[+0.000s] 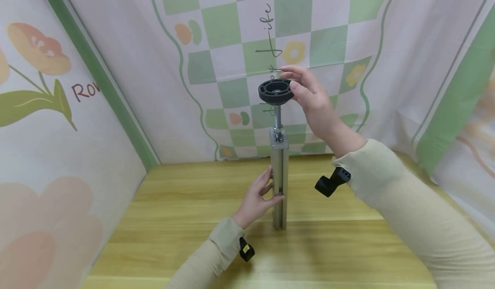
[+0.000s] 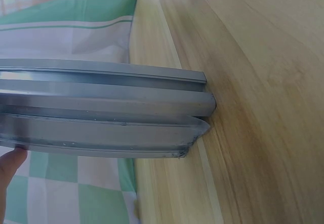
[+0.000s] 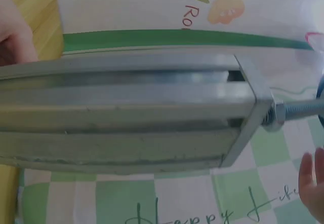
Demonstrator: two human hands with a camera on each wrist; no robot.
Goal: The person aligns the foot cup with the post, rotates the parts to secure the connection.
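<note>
An aluminium profile (image 1: 279, 177) with long slots stands upright on the wooden table, its lower end (image 2: 200, 102) at the tabletop in the left wrist view. My left hand (image 1: 255, 198) grips it below the middle, thumb across the front and fingers at its left side. An end plate (image 3: 248, 107) caps the top. From it rises a threaded rod (image 1: 277, 117) with a nut (image 3: 276, 115), carrying a round black levelling foot (image 1: 275, 92). My right hand (image 1: 311, 97) is at the foot's right edge, thumb at the rim and loosely extended fingers behind it.
The wooden table (image 1: 185, 203) ends at a printed cloth with green checks (image 1: 220, 22) behind. Another printed cloth (image 1: 89, 160) hangs along the left side. A black wrist mount (image 1: 332, 181) sticks out from the right sleeve, another (image 1: 246, 250) from the left.
</note>
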